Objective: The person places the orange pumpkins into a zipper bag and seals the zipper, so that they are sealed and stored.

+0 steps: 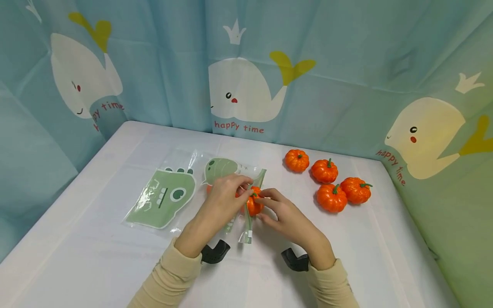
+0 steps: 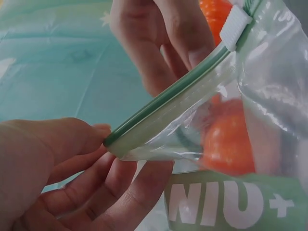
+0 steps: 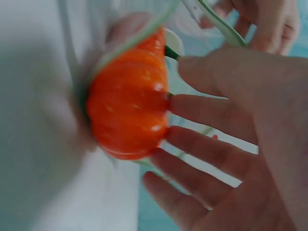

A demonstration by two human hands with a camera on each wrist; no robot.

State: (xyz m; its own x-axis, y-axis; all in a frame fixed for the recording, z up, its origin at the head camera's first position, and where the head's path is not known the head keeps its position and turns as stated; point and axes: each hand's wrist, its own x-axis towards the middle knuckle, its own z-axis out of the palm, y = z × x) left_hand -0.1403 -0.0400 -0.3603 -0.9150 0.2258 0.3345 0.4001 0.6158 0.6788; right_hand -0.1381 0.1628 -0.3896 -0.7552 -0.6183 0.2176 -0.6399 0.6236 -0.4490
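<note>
A clear zip bag (image 1: 169, 201) printed with a green cartoon monster lies flat, its green-trimmed mouth to the right. My left hand (image 1: 221, 199) pinches the edge of that mouth between thumb and fingers, lifting it apart. In the left wrist view a white slider (image 2: 236, 28) sits on the green zip strip (image 2: 168, 94). Right at the mouth is a small orange pumpkin (image 3: 130, 103) with a green stem. My right hand (image 1: 289, 218) touches its side with spread, nearly straight fingertips, the thumb by the stem. Another pumpkin (image 2: 228, 139) shows through the plastic, partly hidden by my left hand in the head view.
Several more orange pumpkins (image 1: 324, 171) stand in a group at the back right of the white table (image 1: 77, 239). Behind and beside the table hangs a blue-green curtain (image 1: 169, 77) with whale prints. Black wrist mounts (image 1: 295, 259) stick out from both wrists.
</note>
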